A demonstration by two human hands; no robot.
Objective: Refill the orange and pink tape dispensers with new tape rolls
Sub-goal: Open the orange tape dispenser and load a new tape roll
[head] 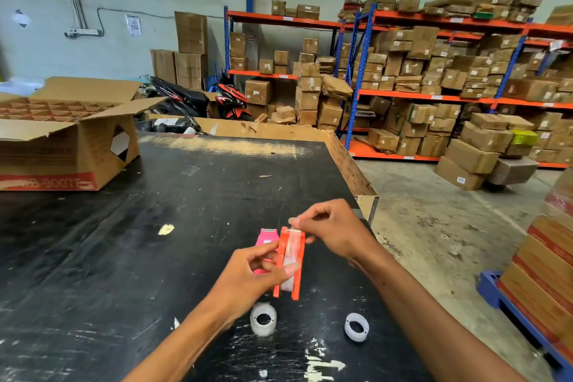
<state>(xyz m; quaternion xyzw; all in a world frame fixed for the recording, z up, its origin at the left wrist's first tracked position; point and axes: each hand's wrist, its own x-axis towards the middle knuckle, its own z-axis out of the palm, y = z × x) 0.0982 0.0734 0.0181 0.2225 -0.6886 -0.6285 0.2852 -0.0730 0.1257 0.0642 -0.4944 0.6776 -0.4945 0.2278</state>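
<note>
The orange tape dispenser (294, 260) stands on the black table (155, 226) with a clear tape roll inside it. My left hand (257, 276) grips its side, thumb pressed on the roll. My right hand (335, 232) pinches the tape end at the dispenser's top cutter. The pink dispenser (265, 237) sits just behind and left of the orange one, partly hidden by my left hand. A clear tape roll (263, 318) lies near my left wrist. A second ring (356, 326), thinner, lies to the right under my right forearm.
An open cardboard box (62, 139) with dividers stands at the table's far left. The table's right edge (366, 192) drops to a concrete floor. Shelves of cartons (434, 77) fill the back; a stack of boxes on a blue pallet (545, 273) is at right.
</note>
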